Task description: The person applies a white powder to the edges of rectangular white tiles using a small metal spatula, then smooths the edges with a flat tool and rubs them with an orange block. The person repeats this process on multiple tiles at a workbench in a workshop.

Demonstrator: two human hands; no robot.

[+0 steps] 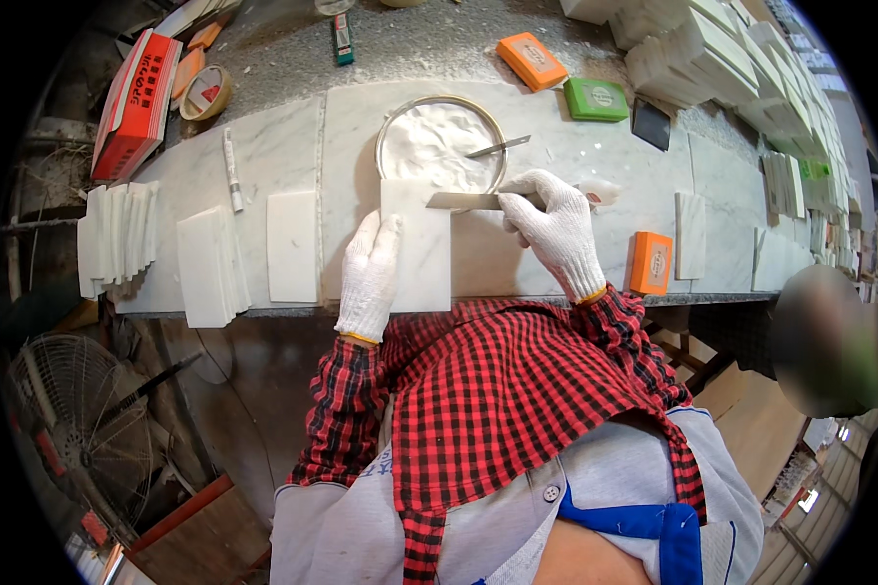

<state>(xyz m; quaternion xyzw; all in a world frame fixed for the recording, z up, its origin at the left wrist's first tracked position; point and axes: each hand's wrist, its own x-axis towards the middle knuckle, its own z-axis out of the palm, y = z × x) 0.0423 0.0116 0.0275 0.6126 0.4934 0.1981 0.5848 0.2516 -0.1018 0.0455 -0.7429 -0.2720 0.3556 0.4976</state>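
In a white knit glove, my left hand (pixel 369 268) grips the left edge of a white rectangular stone tile (pixel 419 255). The tile's lower end reaches the bench's front edge, and its top overlaps a round container (pixel 379 146). White paste (pixel 427 141) with a rough surface fills that container. My right hand (pixel 559 234), gloved too, pinches a flat metal blade (pixel 461 201) between thumb and fingers. The blade's tip lies over the tile's upper right part; whether it touches is unclear. A second thin blade (pixel 502 147) rests across the container's right rim.
White tiles stand in a row (pixel 117 239), a fanned stack (pixel 211 268) and a single piece (pixel 294 247) on the left. Orange (pixel 651 261) and green boxes (pixel 596 99) lie right. Tall tile stacks (pixel 702 58) fill the back right. A marker (pixel 232 171) and tape roll (pixel 207 93) lie left.
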